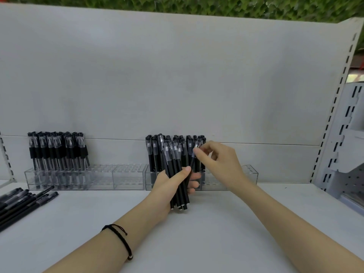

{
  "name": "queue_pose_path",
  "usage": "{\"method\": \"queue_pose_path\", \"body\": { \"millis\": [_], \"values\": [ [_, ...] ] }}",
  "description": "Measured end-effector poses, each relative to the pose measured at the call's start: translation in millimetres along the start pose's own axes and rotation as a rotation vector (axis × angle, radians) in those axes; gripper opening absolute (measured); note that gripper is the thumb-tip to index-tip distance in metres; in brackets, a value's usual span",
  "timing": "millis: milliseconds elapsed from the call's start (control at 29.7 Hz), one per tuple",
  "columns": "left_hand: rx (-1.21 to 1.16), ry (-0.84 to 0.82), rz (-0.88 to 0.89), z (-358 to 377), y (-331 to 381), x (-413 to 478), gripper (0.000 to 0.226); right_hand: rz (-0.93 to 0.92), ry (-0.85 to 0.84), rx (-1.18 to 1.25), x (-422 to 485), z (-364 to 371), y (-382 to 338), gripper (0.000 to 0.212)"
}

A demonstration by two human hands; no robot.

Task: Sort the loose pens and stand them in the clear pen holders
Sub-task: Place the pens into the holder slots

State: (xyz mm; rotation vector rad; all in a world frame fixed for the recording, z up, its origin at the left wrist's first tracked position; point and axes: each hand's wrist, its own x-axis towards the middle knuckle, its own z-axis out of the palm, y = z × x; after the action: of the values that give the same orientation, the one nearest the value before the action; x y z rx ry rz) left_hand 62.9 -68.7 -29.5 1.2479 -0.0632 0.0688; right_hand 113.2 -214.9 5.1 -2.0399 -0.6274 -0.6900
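1. We look at a white shelf (226, 233) with a pale back panel (177, 75), green foliage (197, 4) above it and a slotted upright (334, 107) at the right.
2. Two clear holders stand against the panel. The left holder (126, 178) has capped pens (57, 150) in its left part only. The right holder (250, 174) is packed with pens (153, 152) from its left end to about the middle, and its right end shows open holes.
3. The left hand (167, 188) grips a bundle (178, 184) of black pens upright in front of the right holder, fingers curled round it and thumb pressed across the front. The bundle's lower ends hang just above the shelf.
4. The right hand (220, 158) pinches the clear cap end of one pen (192, 160) between thumb and fingertips (197, 151). The other fingers are loosely curled. The pen leans beside the bundle, among the standing caps, and we cannot tell whether its lower end is in a hole.
5. A heap (21, 201) of loose pens lies at the shelf's left edge, well apart from both hands.
6. We judge the step in hand to be feeding pens one by one from the bundle into the right holder. The task looks roughly midway.
7. The next move calls for bringing the pen upright over a free hole, tip down, and lowering it without knocking its neighbours.
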Motion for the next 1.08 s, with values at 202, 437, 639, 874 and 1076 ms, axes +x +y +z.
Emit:
{"method": "queue_pose_path", "body": {
  "millis": [202, 437, 639, 874, 1076],
  "values": [
    [-0.024, -0.002, -0.014, -1.4, -0.9, 1.7, 0.017, 0.128, -0.029, 0.231, 1.5, 7.3, -1.7, 0.027],
    [0.119, 0.043, -0.027, -2.0, -0.6, 2.9, 0.021, 0.108, 0.320, 0.255, 11.0, -13.9, 2.1, 0.024],
    [0.252, 0.034, -0.053, 0.3, -3.9, 2.5, 0.041, 0.053, 0.252, 0.026, 9.8, -13.5, 12.9, 0.014],
    [0.082, 0.049, -0.013, 2.7, -3.1, 3.7, 0.007, 0.078, 0.037, -0.205, 5.9, -0.9, 20.5, 0.022],
    [0.071, 0.032, -0.008, 0.6, -3.9, 2.9, 0.014, 0.130, 0.057, -0.227, -0.2, 1.2, 14.5, 0.039]
  ]
}}
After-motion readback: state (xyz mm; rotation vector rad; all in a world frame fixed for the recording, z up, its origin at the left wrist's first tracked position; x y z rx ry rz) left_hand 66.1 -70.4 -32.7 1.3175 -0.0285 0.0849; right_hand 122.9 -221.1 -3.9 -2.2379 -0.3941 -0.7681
